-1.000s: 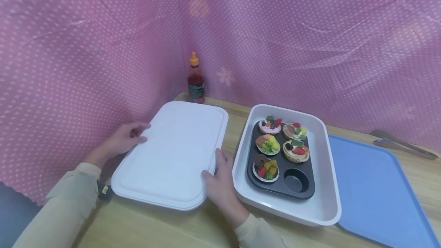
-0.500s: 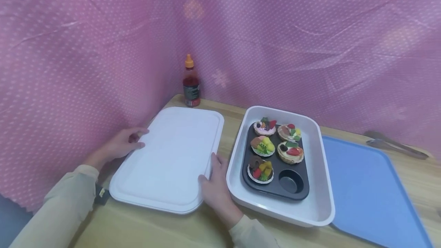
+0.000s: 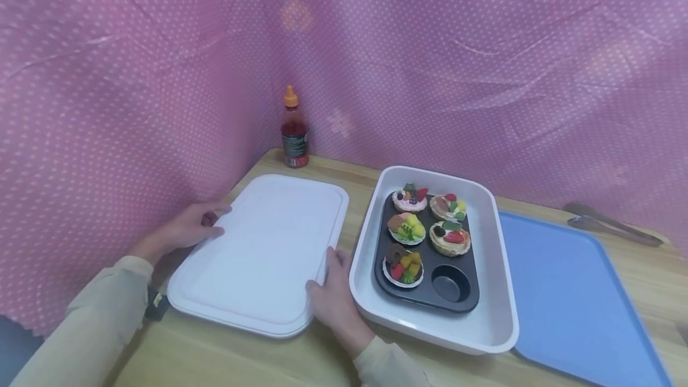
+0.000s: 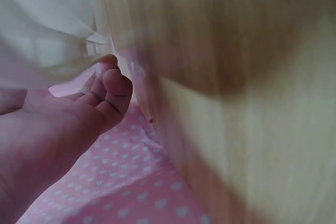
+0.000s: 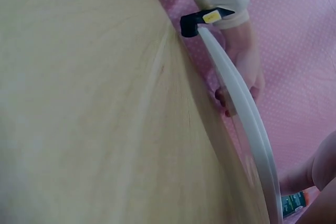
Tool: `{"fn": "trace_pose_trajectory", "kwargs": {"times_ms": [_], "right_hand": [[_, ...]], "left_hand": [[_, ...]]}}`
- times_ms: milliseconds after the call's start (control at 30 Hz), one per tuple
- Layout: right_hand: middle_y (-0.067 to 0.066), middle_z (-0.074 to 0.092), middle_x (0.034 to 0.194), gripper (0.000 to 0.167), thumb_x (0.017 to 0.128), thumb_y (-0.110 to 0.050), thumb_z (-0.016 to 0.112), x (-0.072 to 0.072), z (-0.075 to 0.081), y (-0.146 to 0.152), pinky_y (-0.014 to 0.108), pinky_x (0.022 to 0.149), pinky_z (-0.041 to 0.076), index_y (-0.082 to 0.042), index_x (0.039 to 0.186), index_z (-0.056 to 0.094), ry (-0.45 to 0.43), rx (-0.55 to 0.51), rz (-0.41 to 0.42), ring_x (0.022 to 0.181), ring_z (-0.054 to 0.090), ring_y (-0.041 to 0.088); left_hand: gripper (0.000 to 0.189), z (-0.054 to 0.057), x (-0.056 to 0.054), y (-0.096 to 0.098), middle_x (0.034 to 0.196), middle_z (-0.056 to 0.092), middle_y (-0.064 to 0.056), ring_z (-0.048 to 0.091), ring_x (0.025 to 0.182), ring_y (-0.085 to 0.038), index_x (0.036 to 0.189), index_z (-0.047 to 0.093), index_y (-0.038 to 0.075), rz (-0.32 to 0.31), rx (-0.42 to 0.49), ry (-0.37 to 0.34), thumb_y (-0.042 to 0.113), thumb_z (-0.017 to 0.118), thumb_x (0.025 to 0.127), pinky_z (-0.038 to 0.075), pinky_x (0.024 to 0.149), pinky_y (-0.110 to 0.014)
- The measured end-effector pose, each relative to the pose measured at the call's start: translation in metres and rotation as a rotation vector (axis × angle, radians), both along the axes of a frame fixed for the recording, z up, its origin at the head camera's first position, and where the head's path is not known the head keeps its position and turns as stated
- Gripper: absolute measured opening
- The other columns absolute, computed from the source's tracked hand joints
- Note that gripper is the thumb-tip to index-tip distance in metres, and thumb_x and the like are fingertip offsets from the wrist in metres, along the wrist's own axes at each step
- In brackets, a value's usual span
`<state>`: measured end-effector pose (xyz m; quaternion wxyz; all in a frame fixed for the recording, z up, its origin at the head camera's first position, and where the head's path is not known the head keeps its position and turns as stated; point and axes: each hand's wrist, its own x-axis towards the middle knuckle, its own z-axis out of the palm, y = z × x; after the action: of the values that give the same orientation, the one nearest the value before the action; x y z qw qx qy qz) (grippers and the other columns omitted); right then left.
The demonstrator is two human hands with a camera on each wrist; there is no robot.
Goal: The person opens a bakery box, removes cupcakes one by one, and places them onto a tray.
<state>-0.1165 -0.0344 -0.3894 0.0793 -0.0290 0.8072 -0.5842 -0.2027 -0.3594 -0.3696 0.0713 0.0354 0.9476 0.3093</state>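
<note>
A white rectangular lid (image 3: 263, 249) lies flat, close over the wooden table, in the head view. My left hand (image 3: 188, 229) grips its left long edge, thumb and forefinger at the rim. On the opposite edge, nearer the front corner, my right hand (image 3: 335, 300) holds it with the thumb towards the top. From the left wrist, the fingers (image 4: 118, 85) of my left hand curl up at the pale rim. The right wrist view shows the lid's edge (image 5: 249, 116) side-on above the tabletop (image 5: 105, 103), with the left hand (image 5: 244, 77) beyond it.
Right of the lid stands a deep white tub (image 3: 497, 267) with a black muffin pan (image 3: 424, 297) carrying several fruit tarts (image 3: 407, 229). A blue board (image 3: 564, 291) and metal tongs (image 3: 613, 226) lie farther right. A red sauce bottle (image 3: 294, 136) stands behind, before a pink dotted cloth (image 3: 430, 64).
The lid has come down and slightly towards me, so a strip of table now shows between it and the bottle. Both hands keep their hold. The head view has shifted a little.
</note>
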Motion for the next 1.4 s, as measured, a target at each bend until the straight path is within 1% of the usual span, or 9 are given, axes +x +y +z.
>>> {"fn": "trace_pose_trajectory", "kwargs": {"times_ms": [133,200,367,600,833,967,1167,1267,1400], "right_hand": [[0.028,0.016,0.161,0.079,0.088,0.002,0.058,-0.002,-0.002,0.000,0.057,0.124,0.016,0.005,0.157,0.021,0.017,-0.011,0.001,0.151,0.019,0.045],[0.029,0.014,0.162,0.080,0.086,0.003,0.057,-0.002,-0.003,-0.001,0.056,0.124,0.015,0.007,0.157,0.020,0.031,-0.009,-0.001,0.152,0.017,0.045],[0.031,0.011,0.162,0.081,0.083,0.005,0.055,-0.002,-0.005,-0.001,0.056,0.125,0.014,0.010,0.156,0.020,0.063,0.005,-0.012,0.152,0.014,0.046],[0.032,0.007,0.164,0.079,0.086,0.007,0.051,-0.002,-0.006,-0.002,0.057,0.125,0.010,0.010,0.156,0.017,0.060,0.000,-0.015,0.153,0.008,0.045],[0.032,0.010,0.164,0.079,0.084,0.008,0.053,-0.001,-0.007,-0.003,0.056,0.125,0.012,0.010,0.155,0.019,0.077,0.011,-0.036,0.153,0.010,0.045],[0.030,0.010,0.165,0.079,0.085,0.005,0.054,0.000,-0.006,-0.004,0.056,0.125,0.013,0.011,0.155,0.019,0.066,0.014,-0.031,0.154,0.010,0.044],[0.025,0.004,0.167,0.082,0.091,-0.002,0.058,0.000,-0.005,-0.003,0.056,0.125,0.012,0.007,0.158,0.012,0.017,0.012,-0.006,0.156,0.004,0.040],[0.023,0.004,0.168,0.084,0.092,-0.007,0.061,0.000,-0.004,-0.003,0.057,0.125,0.013,0.004,0.159,0.011,0.002,0.021,-0.003,0.156,0.004,0.039],[0.022,0.005,0.168,0.087,0.092,-0.013,0.065,0.002,-0.001,-0.003,0.058,0.124,0.014,0.001,0.160,0.012,0.000,0.037,-0.009,0.156,0.006,0.039]], "left_hand": [[0.059,-0.003,-0.002,0.002,0.120,0.061,-0.027,0.061,0.106,-0.037,0.144,0.047,-0.006,-0.031,0.004,0.004,0.009,0.068,0.091,0.057,0.088,-0.049],[0.059,-0.004,-0.003,0.004,0.120,0.062,-0.028,0.061,0.106,-0.037,0.144,0.047,-0.007,-0.037,-0.004,0.005,0.008,0.069,0.091,0.057,0.089,-0.049],[0.058,-0.004,-0.006,0.009,0.122,0.061,-0.029,0.061,0.107,-0.039,0.143,0.049,-0.008,-0.018,-0.030,0.007,0.006,0.069,0.090,0.056,0.090,-0.050],[0.058,-0.004,-0.009,0.012,0.123,0.062,-0.028,0.061,0.109,-0.039,0.142,0.050,-0.006,0.024,-0.063,-0.014,0.009,0.071,0.090,0.058,0.088,-0.047],[0.058,-0.002,-0.009,0.011,0.125,0.061,-0.029,0.060,0.111,-0.042,0.142,0.051,-0.005,0.019,-0.082,-0.014,0.010,0.072,0.090,0.057,0.088,-0.050],[0.056,-0.003,-0.010,0.010,0.125,0.060,-0.029,0.060,0.112,-0.043,0.141,0.051,-0.006,0.024,-0.072,-0.019,0.008,0.071,0.090,0.057,0.089,-0.050],[0.055,-0.003,-0.010,0.009,0.125,0.061,-0.028,0.059,0.114,-0.042,0.140,0.053,-0.005,0.045,-0.060,-0.025,0.009,0.071,0.090,0.057,0.090,-0.049],[0.054,-0.004,-0.010,0.009,0.122,0.062,-0.028,0.060,0.111,-0.041,0.140,0.053,-0.005,0.042,-0.056,-0.014,0.010,0.071,0.091,0.059,0.087,-0.047],[0.051,-0.004,-0.010,0.012,0.118,0.063,-0.027,0.063,0.104,-0.037,0.138,0.054,-0.006,0.038,-0.044,-0.004,0.014,0.068,0.094,0.060,0.081,-0.042]]}}
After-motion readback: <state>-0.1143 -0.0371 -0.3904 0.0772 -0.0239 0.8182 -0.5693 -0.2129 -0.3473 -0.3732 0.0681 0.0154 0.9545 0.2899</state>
